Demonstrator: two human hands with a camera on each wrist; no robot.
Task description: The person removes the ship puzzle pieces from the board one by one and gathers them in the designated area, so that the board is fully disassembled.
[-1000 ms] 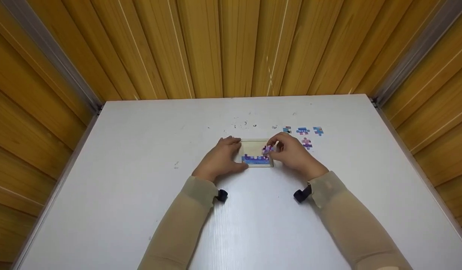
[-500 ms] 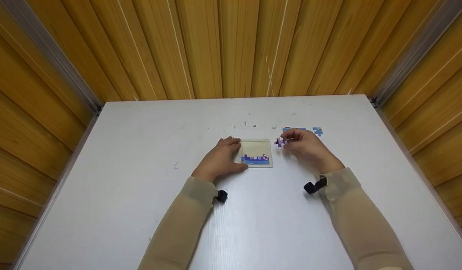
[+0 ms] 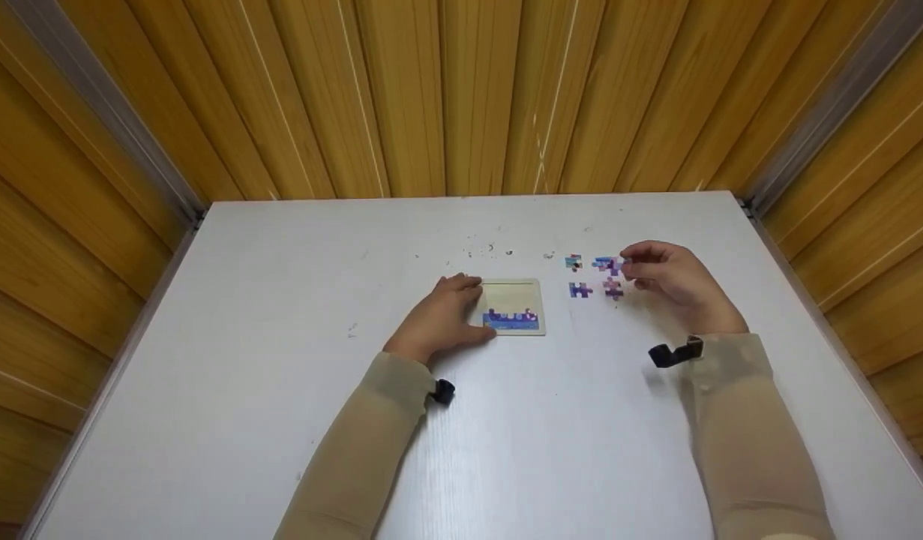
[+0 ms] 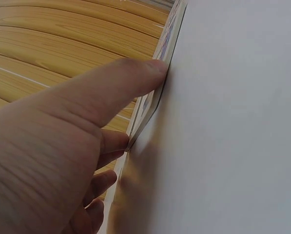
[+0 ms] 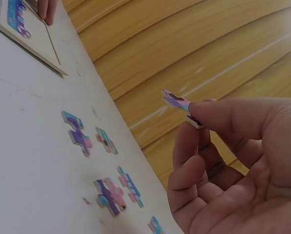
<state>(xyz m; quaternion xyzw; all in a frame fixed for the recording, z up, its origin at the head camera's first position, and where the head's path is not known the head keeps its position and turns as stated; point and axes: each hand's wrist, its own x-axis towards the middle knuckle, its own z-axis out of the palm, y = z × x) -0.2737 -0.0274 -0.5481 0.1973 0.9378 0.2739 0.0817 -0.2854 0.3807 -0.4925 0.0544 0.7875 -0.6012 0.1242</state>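
Observation:
A shallow square puzzle tray [image 3: 511,294] lies flat on the table, a strip of joined blue and purple pieces [image 3: 510,321] along its near side. My left hand [image 3: 441,315] holds the tray by its left side. In the left wrist view the thumb [image 4: 152,72] presses on the rim and the fingertips touch near a corner. My right hand [image 3: 678,281], to the right of the tray, pinches a pink and purple puzzle piece [image 5: 177,101] between thumb and forefinger, raised over the loose pieces. Part of that piece is hidden by the fingers.
Loose puzzle pieces lie right of the tray: a purple one [image 3: 580,290], a pink one [image 3: 613,289], a blue-green one [image 3: 573,262] and, in the right wrist view, a blue one [image 5: 155,225]. Dark marks [image 3: 491,247] spot the white table; wood-patterned panels [image 3: 409,97] stand behind.
My right hand has moved right, away from over the tray to above the loose pieces, still pinching a puzzle piece. A purple piece now shows right of the tray. My left hand stays put.

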